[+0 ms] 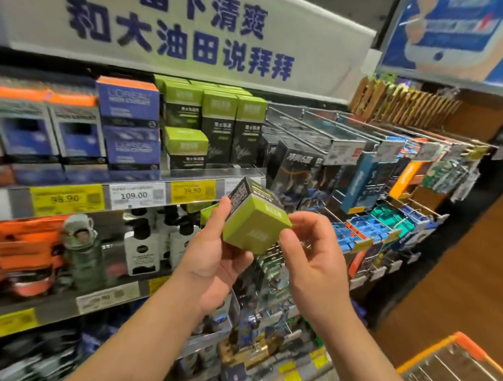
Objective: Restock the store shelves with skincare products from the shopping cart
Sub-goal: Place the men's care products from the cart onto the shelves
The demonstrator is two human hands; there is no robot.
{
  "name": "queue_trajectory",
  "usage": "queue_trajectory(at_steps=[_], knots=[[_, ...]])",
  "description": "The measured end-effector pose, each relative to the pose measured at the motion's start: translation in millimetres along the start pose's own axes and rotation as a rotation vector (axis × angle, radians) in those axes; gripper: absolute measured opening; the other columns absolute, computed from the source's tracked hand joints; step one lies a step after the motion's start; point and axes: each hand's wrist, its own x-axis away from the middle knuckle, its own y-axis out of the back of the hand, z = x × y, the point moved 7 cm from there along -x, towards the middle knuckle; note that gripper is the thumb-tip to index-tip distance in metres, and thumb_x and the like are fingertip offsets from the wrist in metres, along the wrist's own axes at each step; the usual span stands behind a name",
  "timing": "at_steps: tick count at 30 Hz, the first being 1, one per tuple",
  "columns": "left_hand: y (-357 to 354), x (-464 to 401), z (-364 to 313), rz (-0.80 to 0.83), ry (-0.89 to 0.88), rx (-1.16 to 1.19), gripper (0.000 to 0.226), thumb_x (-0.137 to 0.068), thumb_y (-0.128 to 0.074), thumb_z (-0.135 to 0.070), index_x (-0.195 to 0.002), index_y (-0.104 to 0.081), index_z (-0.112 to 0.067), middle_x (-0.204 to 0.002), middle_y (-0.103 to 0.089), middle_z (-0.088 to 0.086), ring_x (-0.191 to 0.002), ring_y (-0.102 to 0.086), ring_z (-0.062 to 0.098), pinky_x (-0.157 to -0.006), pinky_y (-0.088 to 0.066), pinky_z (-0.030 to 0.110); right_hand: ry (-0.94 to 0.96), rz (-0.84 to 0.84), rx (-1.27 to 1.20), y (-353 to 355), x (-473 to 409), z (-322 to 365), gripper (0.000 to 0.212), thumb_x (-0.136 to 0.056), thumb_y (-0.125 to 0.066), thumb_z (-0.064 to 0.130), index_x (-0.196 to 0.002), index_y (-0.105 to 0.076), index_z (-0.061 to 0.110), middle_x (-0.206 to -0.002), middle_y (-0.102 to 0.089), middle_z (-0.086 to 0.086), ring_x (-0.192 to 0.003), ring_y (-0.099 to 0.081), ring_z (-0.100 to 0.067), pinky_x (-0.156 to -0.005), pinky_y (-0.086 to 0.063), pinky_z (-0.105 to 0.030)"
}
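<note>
Facing store shelves (69,192) of boxed skincare that fill my view from nine to twelve o'clock, with the orange shopping cart (453,372) at five o'clock, I grasp a green-and-black box (254,219) at centre, my left hand (214,258) cupping it, my right hand (314,252) pinching its corner.

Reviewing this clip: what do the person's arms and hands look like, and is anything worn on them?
Both forearms are bare up to the frame edge, with no sleeves in view. The left hand and right hand wear no gloves, and no rings, watch or wristband show.
</note>
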Motion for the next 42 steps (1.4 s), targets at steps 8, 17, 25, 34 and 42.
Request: queue_trajectory(at_steps=[8,17,25,34,42], knots=[[5,2,-24,0.069,-0.18,0.106,0.061,-0.092,-0.059,-0.042,-0.136,-0.053,0.0,-0.125,-0.068,0.029,-0.1,-0.067,0.041,-0.08,-0.064,0.04,-0.724,0.192,-0.224,-52,-12,-4,0.061,-0.097,-0.034,0.075,-0.112,-0.067,0.026,-0.081,-0.058,0.001,-0.058,-0.054,-0.015,-0.053,-0.039,-0.027],[21,-3,-59,-0.028,-0.418,-0.12,0.042,-0.092,-0.063,-0.034,-0.133,-0.061,-0.03,-0.119,-0.075,0.007,-0.11,-0.071,0.034,-0.092,-0.055,0.051,-0.628,0.507,-0.506,-87,-41,35,0.044,-0.097,-0.058,0.051,-0.132,-0.059,0.025,-0.116,-0.072,-0.024,-0.084,-0.07,-0.032,-0.073,-0.059,-0.046],[20,-8,-87,-0.025,-0.512,-0.25,0.031,-0.101,-0.057,-0.013,-0.128,-0.065,-0.027,-0.116,-0.075,-0.007,-0.103,-0.066,0.011,-0.079,-0.051,0.029,-0.071,0.222,0.024,-77,-103,71,0.073,-0.079,-0.086,0.027,-0.137,-0.042,0.029,-0.11,-0.066,0.006,-0.091,-0.069,-0.003,-0.08,-0.061,-0.029],[18,-19,-105,0.07,-0.458,-0.163,0.052,-0.092,-0.053,-0.038,-0.142,-0.059,-0.024,-0.138,-0.066,0.004,-0.115,-0.063,0.026,-0.102,-0.05,0.054,0.167,0.284,0.285,-96,-156,79,0.077,-0.088,-0.081,0.026,-0.154,-0.042,0.035,-0.139,-0.054,0.009,-0.109,-0.059,-0.003,-0.091,-0.052,-0.018],[22,-27,-105,0.039,-0.419,-0.145,0.054,-0.089,-0.055,-0.042,-0.14,-0.058,-0.025,-0.132,-0.069,0.002,-0.11,-0.067,0.025,-0.097,-0.053,0.052,0.268,0.44,0.372,-117,-175,80,0.077,-0.096,-0.072,0.019,-0.161,-0.032,0.03,-0.147,-0.042,0.014,-0.134,-0.042,-0.003,-0.115,-0.041,-0.024]])
